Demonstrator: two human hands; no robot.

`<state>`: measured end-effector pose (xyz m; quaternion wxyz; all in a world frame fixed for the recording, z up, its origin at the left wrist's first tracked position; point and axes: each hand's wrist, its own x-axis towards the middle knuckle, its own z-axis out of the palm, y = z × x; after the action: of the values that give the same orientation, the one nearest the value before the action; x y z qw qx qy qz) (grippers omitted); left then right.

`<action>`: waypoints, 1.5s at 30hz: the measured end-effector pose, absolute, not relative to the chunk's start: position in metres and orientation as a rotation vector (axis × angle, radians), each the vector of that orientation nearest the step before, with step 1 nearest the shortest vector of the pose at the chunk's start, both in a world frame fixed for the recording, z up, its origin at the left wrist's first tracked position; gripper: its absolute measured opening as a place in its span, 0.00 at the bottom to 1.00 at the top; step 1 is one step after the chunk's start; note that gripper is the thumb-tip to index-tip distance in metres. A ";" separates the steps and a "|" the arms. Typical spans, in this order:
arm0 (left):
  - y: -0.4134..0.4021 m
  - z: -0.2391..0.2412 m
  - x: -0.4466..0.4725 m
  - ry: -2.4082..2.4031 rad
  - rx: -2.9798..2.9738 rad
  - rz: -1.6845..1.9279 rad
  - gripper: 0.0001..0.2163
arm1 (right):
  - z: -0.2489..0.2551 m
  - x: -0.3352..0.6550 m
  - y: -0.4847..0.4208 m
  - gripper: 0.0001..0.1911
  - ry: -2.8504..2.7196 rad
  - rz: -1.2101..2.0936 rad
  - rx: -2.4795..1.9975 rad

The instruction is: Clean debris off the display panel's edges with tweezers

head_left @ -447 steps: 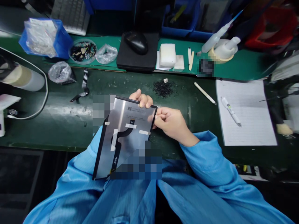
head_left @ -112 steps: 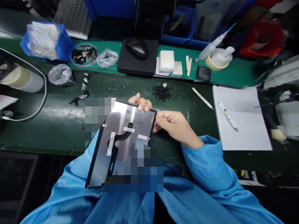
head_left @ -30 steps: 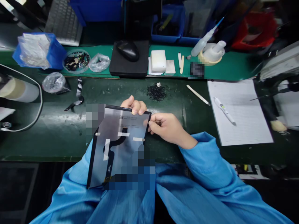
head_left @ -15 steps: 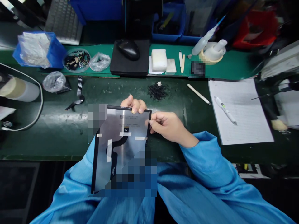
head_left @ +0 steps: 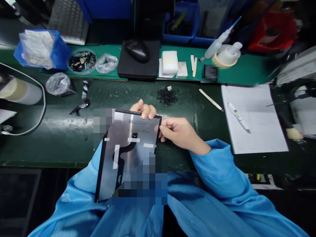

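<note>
Grey and shiny, one screen panel (head_left: 130,154) sits in two hands: left hand (head_left: 144,110) grips its top, right hand (head_left: 176,133) pinches its side. One green table (head_left: 61,131) lies underneath.

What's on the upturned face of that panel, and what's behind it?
On the panel: a black flex cable under white tape strips, and small print near the top edge. The left hand grips that edge from behind. The lower corner is blurred, and the far face is hidden.
</note>
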<state>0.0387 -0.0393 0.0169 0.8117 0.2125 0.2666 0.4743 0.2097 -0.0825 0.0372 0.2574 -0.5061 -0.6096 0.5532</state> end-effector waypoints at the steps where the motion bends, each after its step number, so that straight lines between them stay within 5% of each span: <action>1: -0.039 0.016 0.039 0.564 0.458 0.996 0.31 | 0.037 0.209 -0.083 0.10 -1.640 1.508 -1.373; 45: -0.039 0.019 0.046 0.538 0.340 1.027 0.33 | 0.038 0.203 -0.085 0.10 -1.512 1.484 -1.435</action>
<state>0.0457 -0.0389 0.0188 0.8232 0.1599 0.2528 0.4826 0.2034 -0.0853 0.0378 0.2873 -0.5371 -0.5659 0.5557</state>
